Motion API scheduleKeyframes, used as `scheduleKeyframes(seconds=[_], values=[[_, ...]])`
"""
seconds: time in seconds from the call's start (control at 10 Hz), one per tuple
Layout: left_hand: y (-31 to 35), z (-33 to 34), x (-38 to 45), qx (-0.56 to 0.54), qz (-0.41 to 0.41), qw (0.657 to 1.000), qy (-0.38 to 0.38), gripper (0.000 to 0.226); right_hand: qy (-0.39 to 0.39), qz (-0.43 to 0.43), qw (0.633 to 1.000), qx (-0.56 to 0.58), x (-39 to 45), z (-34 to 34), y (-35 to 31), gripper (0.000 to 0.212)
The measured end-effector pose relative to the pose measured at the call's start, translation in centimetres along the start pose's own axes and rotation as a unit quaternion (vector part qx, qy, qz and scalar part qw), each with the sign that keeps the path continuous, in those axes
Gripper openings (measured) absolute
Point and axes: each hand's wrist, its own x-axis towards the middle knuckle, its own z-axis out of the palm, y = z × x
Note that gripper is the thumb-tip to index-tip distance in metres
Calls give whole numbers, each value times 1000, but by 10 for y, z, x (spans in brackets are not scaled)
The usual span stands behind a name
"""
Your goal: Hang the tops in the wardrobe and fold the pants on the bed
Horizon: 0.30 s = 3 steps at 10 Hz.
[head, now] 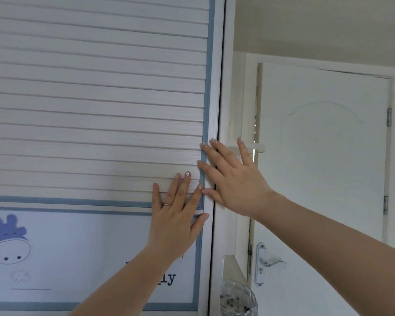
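The wardrobe's sliding door (pixel 96 99) fills the left of the head view; it is white with slats above, blue trim, and a cartoon panel below. My left hand (pixel 176 215) lies flat on the door with fingers straight, near its right edge; a ring is on one finger. My right hand (pixel 233 179) presses flat across the door's right edge and the white frame post (pixel 224 65), fingers spread. No tops, pants or bed are in view.
A white room door (pixel 324 156) with a silver lever handle (pixel 271 263) stands to the right, hinges on its right side. A glass jar (pixel 237 297) sits low beside the wardrobe. A small white shelf (pixel 259 147) juts out behind my right hand.
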Motion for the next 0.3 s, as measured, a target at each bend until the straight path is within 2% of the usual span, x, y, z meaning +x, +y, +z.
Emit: scheduleKeyframes(seconds=[0.2, 0.3], values=[[-1, -5, 4, -13, -1, 999, -37, 57, -28, -1, 1000, 5, 1, -3, 1, 59], [-4, -21, -4, -114, 0, 991, -77, 51, 7, 17, 997, 75, -16, -13, -8, 50]])
